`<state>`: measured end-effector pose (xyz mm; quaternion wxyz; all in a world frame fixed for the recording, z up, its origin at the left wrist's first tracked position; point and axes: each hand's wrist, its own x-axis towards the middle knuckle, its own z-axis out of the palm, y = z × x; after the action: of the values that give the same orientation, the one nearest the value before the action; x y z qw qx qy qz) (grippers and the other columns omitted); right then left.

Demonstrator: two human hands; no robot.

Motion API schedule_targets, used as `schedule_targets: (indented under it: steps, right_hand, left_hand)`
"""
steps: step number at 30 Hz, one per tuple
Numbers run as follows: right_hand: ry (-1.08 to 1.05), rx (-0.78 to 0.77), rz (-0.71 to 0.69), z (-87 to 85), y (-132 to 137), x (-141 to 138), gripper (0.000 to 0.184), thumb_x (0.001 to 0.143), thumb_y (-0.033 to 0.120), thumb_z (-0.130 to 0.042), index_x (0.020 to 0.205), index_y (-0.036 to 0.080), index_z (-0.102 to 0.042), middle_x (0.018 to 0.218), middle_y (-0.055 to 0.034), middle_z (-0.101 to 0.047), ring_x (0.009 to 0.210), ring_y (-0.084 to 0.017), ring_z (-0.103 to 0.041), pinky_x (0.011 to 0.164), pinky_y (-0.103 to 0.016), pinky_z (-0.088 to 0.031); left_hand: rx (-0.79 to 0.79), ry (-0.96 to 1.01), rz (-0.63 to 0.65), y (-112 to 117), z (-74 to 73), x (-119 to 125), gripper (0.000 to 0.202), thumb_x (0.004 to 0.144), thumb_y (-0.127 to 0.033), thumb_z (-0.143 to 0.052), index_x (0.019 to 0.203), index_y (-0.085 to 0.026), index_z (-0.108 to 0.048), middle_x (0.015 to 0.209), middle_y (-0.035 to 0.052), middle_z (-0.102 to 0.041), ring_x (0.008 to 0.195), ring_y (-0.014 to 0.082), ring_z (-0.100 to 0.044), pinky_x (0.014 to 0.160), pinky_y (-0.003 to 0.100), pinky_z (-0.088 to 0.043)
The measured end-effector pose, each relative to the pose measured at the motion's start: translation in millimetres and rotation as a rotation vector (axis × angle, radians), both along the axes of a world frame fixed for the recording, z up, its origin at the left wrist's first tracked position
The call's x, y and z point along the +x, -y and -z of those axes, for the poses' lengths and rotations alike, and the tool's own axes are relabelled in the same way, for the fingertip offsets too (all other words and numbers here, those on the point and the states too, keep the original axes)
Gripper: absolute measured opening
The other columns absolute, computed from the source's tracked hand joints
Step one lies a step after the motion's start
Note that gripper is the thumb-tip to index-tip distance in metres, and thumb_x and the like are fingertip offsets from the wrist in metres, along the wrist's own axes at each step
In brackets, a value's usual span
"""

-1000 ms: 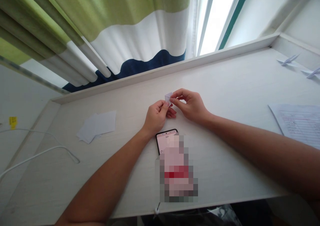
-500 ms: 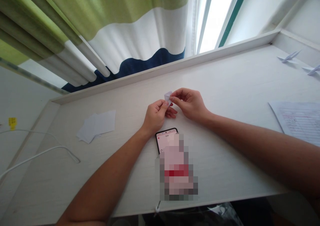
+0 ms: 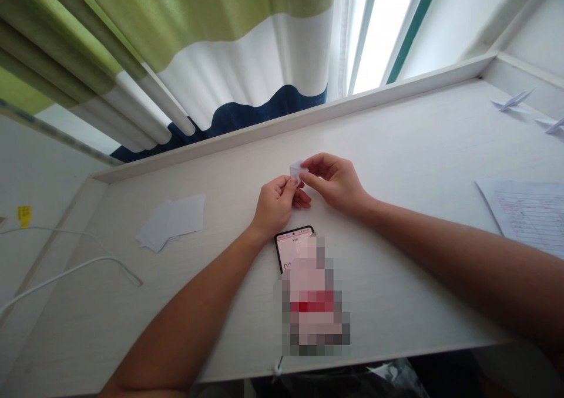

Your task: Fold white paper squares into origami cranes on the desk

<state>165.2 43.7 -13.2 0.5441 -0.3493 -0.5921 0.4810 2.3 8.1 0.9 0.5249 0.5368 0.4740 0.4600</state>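
A small folded piece of white paper (image 3: 296, 168) is held up between my two hands, above the middle of the table. My left hand (image 3: 274, 203) pinches its lower part between thumb and index finger, the other fingers curled beneath. At the paper's right edge, my right hand (image 3: 333, 179) grips it between thumb and fingertips. Its exact folds are too small to make out. Just below my left hand lies a phone (image 3: 278, 251) with its screen lit and largely blurred out.
Loose white paper sheets (image 3: 174, 222) lie on the white table (image 3: 238, 304) at left, near a white cable (image 3: 88, 264). At right are a lined, written sheet (image 3: 531, 213) and folded paper pieces (image 3: 513, 101). A raised ledge (image 3: 273, 129) and curtain (image 3: 247, 51) border the back.
My right fingers have shifted slightly on the folded paper, and its upper right part now sits lower and spreads wider. My left hand keeps its pinch. The view has shifted a little.
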Motion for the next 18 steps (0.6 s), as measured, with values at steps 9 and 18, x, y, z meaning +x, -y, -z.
schedule_targets:
  steps: [9,18]
  right_hand:
    - [-0.082,-0.022,-0.016,-2.4,0.5,-1.0,0.04,0.079,0.05,-0.089,0.087,0.023,-0.061,0.076,0.0001,-0.074,0.071,-0.018,-0.073,0.069,-0.035,-0.059]
    - [0.073,0.02,0.031,-2.2,0.1,1.0,0.027,0.085,0.046,-0.084,0.092,0.021,-0.076,0.088,-0.0049,-0.08,0.083,-0.021,-0.074,0.086,-0.043,-0.062]
  left_hand:
    - [0.007,0.004,-0.003,1.7,-2.0,0.8,0.037,0.099,-0.051,-0.07,0.088,-0.015,-0.067,0.074,0.0067,-0.079,0.06,0.0152,-0.072,0.062,0.026,-0.057]
    - [-0.009,0.055,0.006,-0.1,-2.7,-1.0,0.033,0.096,-0.046,-0.072,0.087,-0.014,-0.071,0.081,0.0099,-0.081,0.062,0.0165,-0.074,0.062,0.027,-0.057]
